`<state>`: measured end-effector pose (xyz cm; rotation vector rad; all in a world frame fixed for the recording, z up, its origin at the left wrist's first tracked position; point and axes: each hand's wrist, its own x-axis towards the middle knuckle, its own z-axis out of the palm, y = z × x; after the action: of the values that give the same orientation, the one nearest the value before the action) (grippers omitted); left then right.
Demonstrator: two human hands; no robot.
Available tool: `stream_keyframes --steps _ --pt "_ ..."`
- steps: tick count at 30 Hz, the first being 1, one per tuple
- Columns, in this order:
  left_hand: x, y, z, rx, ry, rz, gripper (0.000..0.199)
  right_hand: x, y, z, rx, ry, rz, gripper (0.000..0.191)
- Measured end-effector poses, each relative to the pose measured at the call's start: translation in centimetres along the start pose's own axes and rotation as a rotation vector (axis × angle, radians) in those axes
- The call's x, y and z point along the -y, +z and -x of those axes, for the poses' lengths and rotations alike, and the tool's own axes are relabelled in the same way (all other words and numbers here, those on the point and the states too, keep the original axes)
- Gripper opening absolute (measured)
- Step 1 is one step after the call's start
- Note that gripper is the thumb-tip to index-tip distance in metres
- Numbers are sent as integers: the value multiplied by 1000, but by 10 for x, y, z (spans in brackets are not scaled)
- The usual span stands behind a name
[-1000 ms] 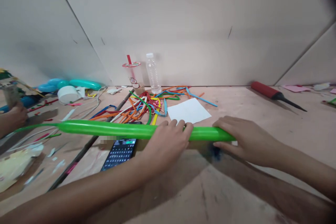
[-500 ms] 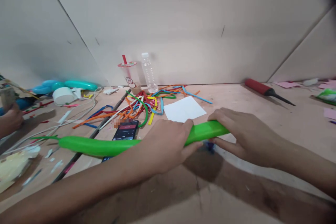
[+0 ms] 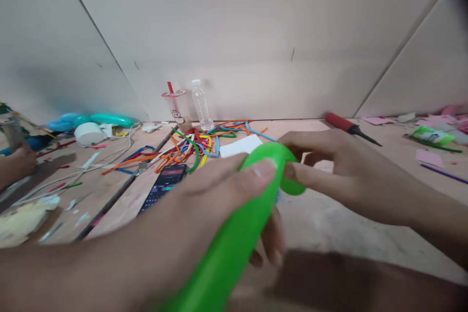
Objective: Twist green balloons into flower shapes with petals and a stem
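"Balloon (image 3: 234, 248), green and folded near its far end: where was it?"

"Above the worktable (image 3: 329, 234), slanting toward the viewer; the left hand (image 3: 215, 195) gripped it, thumb on top, fingers curled beneath"

"And the right hand (image 3: 340, 170)?"

"Partly curled, thumb and fingers holding the folded end"

A long, slender balloon (image 3: 234, 239), bright green and smooth with a soft sheen, is inflated and held up at a slant. Its body climbs from the bottom edge of the view toward the middle, then bends sharply at the top, where a short, rounded section turns down on the right. Its lower end runs out of view.
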<state>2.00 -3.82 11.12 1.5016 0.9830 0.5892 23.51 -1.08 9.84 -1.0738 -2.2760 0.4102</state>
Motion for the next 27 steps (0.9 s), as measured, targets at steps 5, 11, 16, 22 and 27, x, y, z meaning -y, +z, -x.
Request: stream_keyframes --steps 5,11,16,22,27 --pt "29 13 -11 27 105 159 34 0 1 12 -3 148 -266 22" --pt "72 14 -47 -128 229 114 37 -18 28 15 -45 295 -493 35" --pt "92 17 -51 -129 309 221 35 -27 59 22 -113 315 -701 36" --pt "107 21 -64 -45 163 431 49 -37 76 26 -113 304 -781 28" --pt "114 28 -75 87 141 555 52 -39 78 28 -153 317 -682 25"
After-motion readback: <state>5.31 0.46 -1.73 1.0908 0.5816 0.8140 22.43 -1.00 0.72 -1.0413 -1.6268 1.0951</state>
